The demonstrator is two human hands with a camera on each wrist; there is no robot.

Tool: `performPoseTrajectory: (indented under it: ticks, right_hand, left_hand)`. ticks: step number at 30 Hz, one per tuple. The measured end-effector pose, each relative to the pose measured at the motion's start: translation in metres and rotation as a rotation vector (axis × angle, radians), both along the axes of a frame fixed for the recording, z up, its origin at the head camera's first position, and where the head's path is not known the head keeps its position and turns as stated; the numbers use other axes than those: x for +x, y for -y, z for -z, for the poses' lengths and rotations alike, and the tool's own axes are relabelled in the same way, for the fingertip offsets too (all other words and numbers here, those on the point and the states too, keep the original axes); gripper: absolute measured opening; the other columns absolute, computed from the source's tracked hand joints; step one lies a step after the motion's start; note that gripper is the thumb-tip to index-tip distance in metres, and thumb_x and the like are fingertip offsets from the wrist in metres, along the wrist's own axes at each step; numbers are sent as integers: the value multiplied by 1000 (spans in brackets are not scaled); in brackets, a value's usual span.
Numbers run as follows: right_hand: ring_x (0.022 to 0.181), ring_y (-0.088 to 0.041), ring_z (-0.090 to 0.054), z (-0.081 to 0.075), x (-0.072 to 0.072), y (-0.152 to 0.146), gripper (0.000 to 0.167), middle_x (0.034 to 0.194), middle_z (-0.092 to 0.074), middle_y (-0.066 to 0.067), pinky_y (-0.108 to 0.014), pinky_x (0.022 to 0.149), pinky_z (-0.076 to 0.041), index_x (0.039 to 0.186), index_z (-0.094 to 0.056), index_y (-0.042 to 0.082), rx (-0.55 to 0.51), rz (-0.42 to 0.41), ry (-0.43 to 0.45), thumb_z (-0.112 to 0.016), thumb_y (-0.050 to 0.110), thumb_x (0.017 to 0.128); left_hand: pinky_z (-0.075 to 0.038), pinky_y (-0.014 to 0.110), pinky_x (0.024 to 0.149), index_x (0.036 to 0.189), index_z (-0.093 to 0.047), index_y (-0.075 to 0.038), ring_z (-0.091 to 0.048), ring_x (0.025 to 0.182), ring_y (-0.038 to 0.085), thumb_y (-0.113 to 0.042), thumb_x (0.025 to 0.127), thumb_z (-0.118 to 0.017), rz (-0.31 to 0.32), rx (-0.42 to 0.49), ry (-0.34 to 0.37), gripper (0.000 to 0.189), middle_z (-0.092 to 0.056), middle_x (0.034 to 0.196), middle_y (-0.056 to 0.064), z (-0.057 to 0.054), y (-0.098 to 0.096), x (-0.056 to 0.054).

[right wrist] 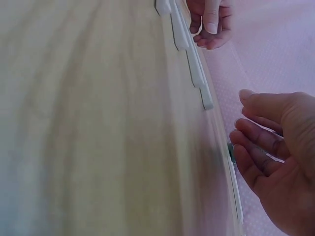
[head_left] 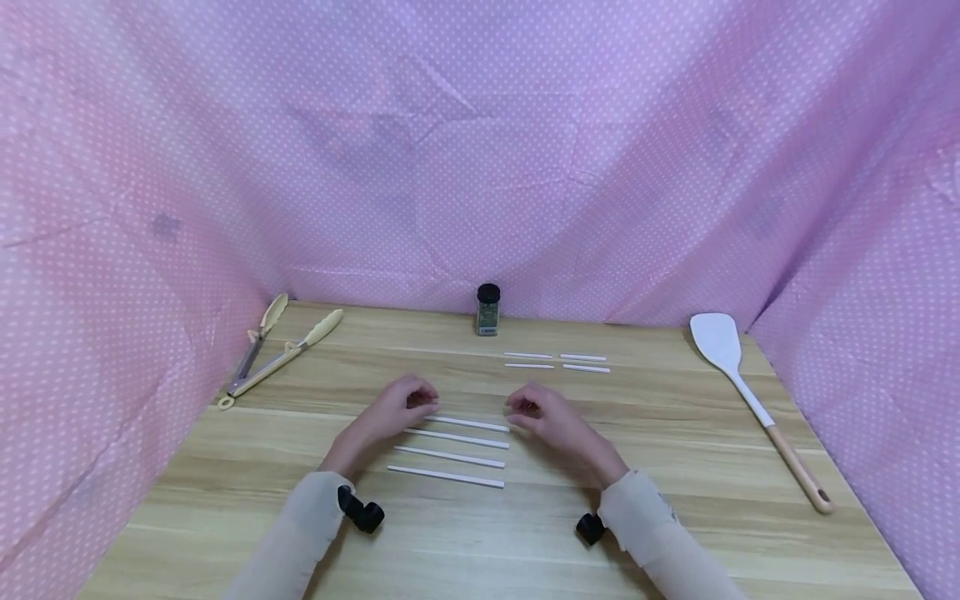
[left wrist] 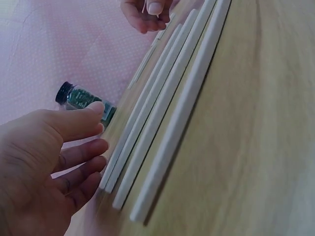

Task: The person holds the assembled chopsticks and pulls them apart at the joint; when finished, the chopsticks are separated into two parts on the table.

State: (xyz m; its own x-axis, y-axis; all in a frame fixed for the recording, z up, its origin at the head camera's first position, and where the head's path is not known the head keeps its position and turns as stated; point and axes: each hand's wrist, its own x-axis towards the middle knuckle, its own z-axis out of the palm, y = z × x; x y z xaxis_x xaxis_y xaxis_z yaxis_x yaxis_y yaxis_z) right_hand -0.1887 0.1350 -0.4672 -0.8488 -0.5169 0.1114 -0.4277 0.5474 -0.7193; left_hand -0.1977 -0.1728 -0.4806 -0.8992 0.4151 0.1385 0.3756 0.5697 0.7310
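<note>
Several long white sticks (head_left: 446, 477) lie in parallel rows on the wooden table, one behind another. My left hand (head_left: 397, 407) is at the left end of the farthest stick; in the left wrist view its fingers (left wrist: 88, 167) are loosely bent with nothing between them and the thumb. Off the right end of that stick, my right hand (head_left: 553, 417) faces the left one. The right wrist view shows its fingers (right wrist: 258, 140) relaxed and holding nothing. Beyond the right hand lie several shorter, thinner white sticks (head_left: 585, 368) in two columns.
A spice jar (head_left: 487, 312) with a black lid stands at the back edge. Tongs (head_left: 281, 358) lie spread at the left, and a white spatula (head_left: 720, 346) with a wooden handle lies at the right. Pink dotted cloth (head_left: 480, 167) hangs around the table (head_left: 450, 558).
</note>
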Motion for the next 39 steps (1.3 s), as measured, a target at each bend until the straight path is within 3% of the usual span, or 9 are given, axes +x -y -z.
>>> performPoseTrajectory:
  ticks: [11, 27, 36, 39]
  right_hand:
    - [86, -8, -58, 8, 3, 6, 21, 97, -64, 2, -24, 77, -51, 105, -66, 9, 35, -54, -9, -69, 20, 88]
    - [84, -7, -53, 11, 1, 10, 8, 92, -57, 7, -23, 75, -48, 96, -66, 16, 125, -78, 18, -68, 18, 89]
    - [82, -6, -54, 11, 2, 11, 8, 90, -61, 10, -23, 74, -48, 95, -66, 15, 140, -35, 17, -65, 21, 91]
    - [82, -7, -55, 7, 4, 9, 6, 91, -62, 9, -23, 75, -49, 95, -67, 16, 124, -23, 20, -66, 19, 91]
  left_hand:
    - [-48, 26, 77, 96, -66, -12, -56, 86, 10, -18, 84, -73, 13, -27, 35, 16, -61, 93, -2, -1, 10, 8]
    - [-47, 21, 70, 89, -67, -10, -53, 78, 6, -14, 87, -69, 66, -113, -21, 5, -58, 84, -4, 0, 10, 7]
    - [-47, 25, 75, 88, -67, -12, -53, 82, 8, -16, 90, -65, 33, -150, -21, 5, -58, 87, -6, -1, 7, 7]
    - [-47, 27, 78, 88, -66, -15, -55, 84, 8, -17, 92, -64, 7, -130, 20, 5, -60, 88, -8, -4, 5, 9]
